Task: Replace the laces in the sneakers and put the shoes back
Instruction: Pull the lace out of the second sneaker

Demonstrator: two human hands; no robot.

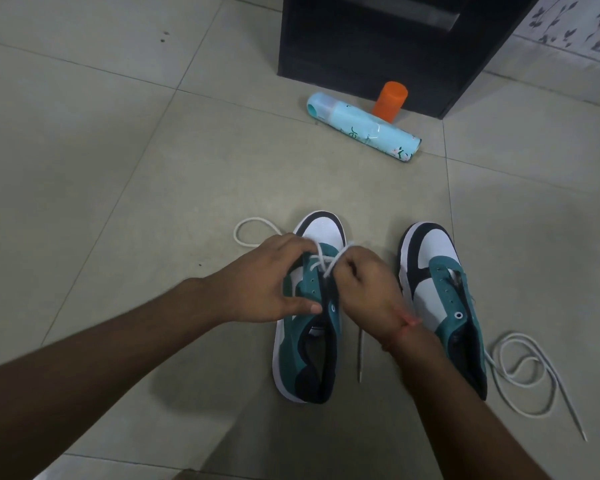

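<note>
**Now lacing the left-hand sneaker on the floor**

Now both hands work over one sneaker (pixel 307 341), which sits on the tiled floor (pixel 118 168) with its toe pointing away from the person. The left hand (pixel 267 282) pinches one strand of the white lace (pixel 321 263) near the lowest eyelets, thumb stretched along the teal side panel. The right hand (pixel 368 285) has its fingers curled tight round the other strand, and the two strands cross between the hands, just above the tongue. A loop of the same lace lies on the floor beyond the left hand, and a free end with its tip trails down between the two shoes (partly hidden under the right wrist, which wears a red thread band (pixel 407 323)).

The second sneaker (pixel 440 299) stands just beside the first, to its right, with its eyelets bare. A loose white lace (pixel 523 372) lies coiled on the floor near its heel.

Farther off, a pale blue spray can (pixel 364 131) lies on its side, touching or nearly touching an orange cap (pixel 389 101) that stands before a dark cabinet (pixel 378 46).
</note>
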